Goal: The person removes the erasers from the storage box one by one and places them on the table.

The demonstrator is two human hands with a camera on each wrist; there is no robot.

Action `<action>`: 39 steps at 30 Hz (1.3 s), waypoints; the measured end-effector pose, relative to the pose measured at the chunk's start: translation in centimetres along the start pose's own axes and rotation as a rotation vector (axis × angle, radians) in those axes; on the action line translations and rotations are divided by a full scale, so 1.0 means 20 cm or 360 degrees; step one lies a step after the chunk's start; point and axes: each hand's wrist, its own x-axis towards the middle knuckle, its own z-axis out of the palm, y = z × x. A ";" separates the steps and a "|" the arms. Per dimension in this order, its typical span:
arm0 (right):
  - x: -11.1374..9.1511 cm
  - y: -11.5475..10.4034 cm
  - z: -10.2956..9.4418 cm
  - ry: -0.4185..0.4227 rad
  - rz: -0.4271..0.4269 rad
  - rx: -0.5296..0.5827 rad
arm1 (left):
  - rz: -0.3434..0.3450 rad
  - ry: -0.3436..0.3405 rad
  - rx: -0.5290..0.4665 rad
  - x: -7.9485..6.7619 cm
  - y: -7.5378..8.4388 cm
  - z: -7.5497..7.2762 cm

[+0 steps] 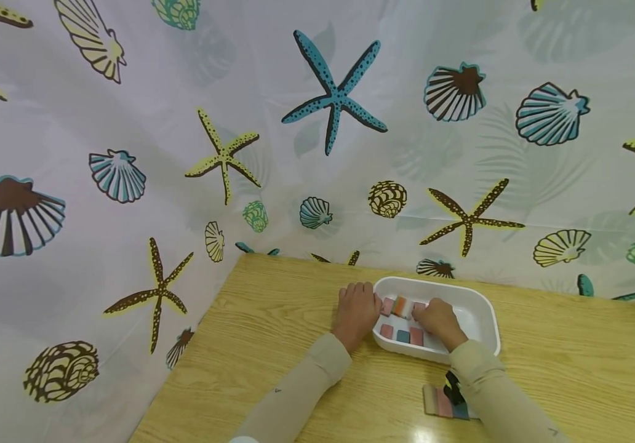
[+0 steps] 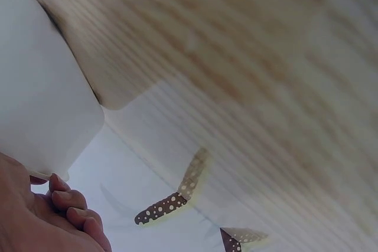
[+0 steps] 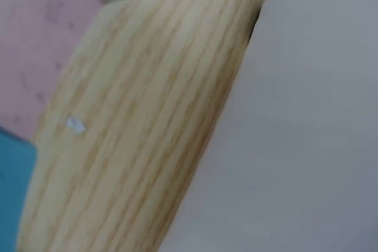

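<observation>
White tray (image 1: 479,315) lies against the left grip (image 1: 357,312) and beneath the right grip (image 1: 440,320).

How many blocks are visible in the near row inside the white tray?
3: one pink block at the left, one blue block in the middle, and another pink block at the right. The right hand may hide more.
</observation>
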 end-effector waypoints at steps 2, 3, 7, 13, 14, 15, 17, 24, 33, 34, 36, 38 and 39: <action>0.00 0.00 0.00 0.0000 0.0013 0.0010 | 0.0007 0.0004 0.0006 0.00 0.00 0.00; 0.00 0.00 0.00 0.0000 0.0015 0.0014 | 0.0011 0.0011 0.0009 0.00 0.00 0.00; -0.01 0.02 -0.01 0.0020 -0.0005 0.0007 | 0.0010 0.0018 0.0007 0.00 0.00 0.00; -0.02 0.04 -0.01 0.0026 -0.0084 0.0018 | -0.0001 0.0019 -0.0004 0.00 0.01 0.00; -0.02 0.04 -0.01 0.0014 -0.0091 0.0036 | -0.0001 0.0025 -0.0005 0.00 0.01 0.00; -0.02 0.04 -0.02 0.0005 -0.0104 0.0052 | -0.0001 0.0028 -0.0004 -0.01 0.01 -0.01; -0.04 0.04 -0.03 -0.0005 -0.0130 0.0088 | -0.0001 0.0031 -0.0009 -0.01 0.01 -0.01; -0.12 -0.02 -0.08 -0.0018 -0.0187 0.0113 | -0.0028 -0.0035 -0.0024 0.00 0.01 0.00; -0.27 -0.08 -0.13 -0.0054 -0.0266 0.0092 | -0.0031 -0.0036 -0.0024 0.00 0.01 0.00; -0.28 -0.09 -0.13 -0.0063 -0.0267 0.0093 | -0.0030 -0.0029 -0.0024 0.00 0.01 0.00; -0.31 -0.09 -0.13 -0.0065 -0.0271 0.0096 | -0.0028 -0.0021 -0.0021 0.00 0.01 0.00; -0.34 -0.09 -0.14 -0.0060 -0.0280 0.0101 | -0.0025 -0.0022 -0.0013 0.00 0.01 0.00; -0.36 -0.10 -0.14 -0.0059 -0.0288 0.0103 | -0.0024 -0.0023 -0.0009 0.00 0.01 0.00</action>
